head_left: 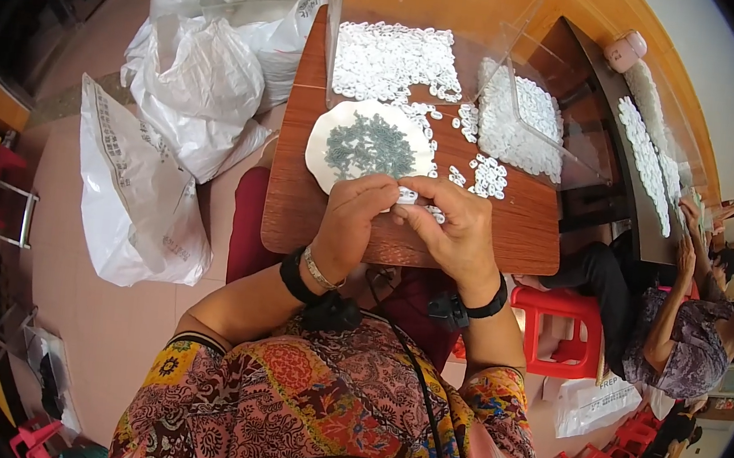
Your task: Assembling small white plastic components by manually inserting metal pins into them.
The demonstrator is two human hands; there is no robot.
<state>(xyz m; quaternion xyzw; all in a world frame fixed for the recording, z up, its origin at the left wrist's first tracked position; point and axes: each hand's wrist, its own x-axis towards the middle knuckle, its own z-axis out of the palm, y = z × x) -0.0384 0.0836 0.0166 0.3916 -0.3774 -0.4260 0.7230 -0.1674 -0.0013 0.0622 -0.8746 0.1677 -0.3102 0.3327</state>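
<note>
Just past the near edge of a brown wooden table [510, 229], my left hand [351, 223] and my right hand [458, 234] meet fingertip to fingertip. Between them they pinch a small white plastic piece [406, 196], oval in outline and partly covered by my fingers. Directly beyond my left hand lies a cream plate with a wavy rim [319, 148]. It bears a heap of tiny grey-green parts [371, 146], too small to name. Loose white pieces [489, 177] of the same look lie beyond and beside my right hand.
A clear box [394, 57] at the back holds many white pieces; another heap [521, 120] lies right of it. White sacks [142, 196] stand on the floor at left. A red stool [558, 325] and a seated person [687, 334] at a dark table [611, 120] are at right.
</note>
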